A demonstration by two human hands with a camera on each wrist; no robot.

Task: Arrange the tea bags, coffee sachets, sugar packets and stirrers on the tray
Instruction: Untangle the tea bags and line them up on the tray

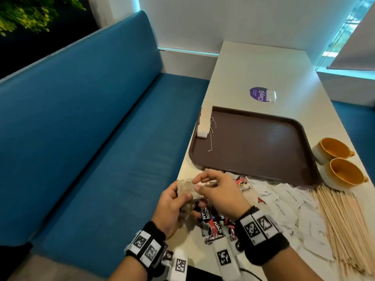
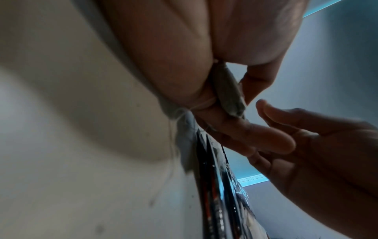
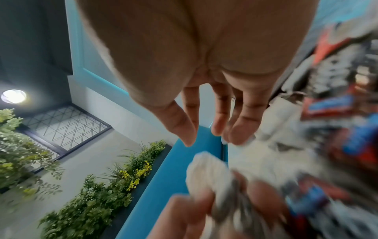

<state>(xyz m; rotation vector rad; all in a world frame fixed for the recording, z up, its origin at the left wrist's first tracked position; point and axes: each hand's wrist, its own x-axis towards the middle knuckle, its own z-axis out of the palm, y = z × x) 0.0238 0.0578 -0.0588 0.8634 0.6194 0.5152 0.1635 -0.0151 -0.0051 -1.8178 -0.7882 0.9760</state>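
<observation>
Gathering tea bags | left hand point(image 1: 172, 205) grips crumpled beige paper tea bags point(image 1: 185, 189) | right hand point(image 1: 219, 191) relaxed, empty | tip: square them before laying beside white row on brown plastic tray point(image 1: 263, 142)

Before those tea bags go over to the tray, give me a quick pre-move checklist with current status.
1. Left hand grips the tea bags: ok.
2. Right hand free of them: ok, fingers extended, nothing pinched.
3. Strings clear of the coffee sachets: cannot tell; a thread hangs below the left hand in the left wrist view.
4. Free space on the tray: ok, only a row of tea bags along its left edge.
5. Bag count in hand: cannot tell, bunched and blurred.
6. Cups off the path: ok, right of the tray.
</observation>
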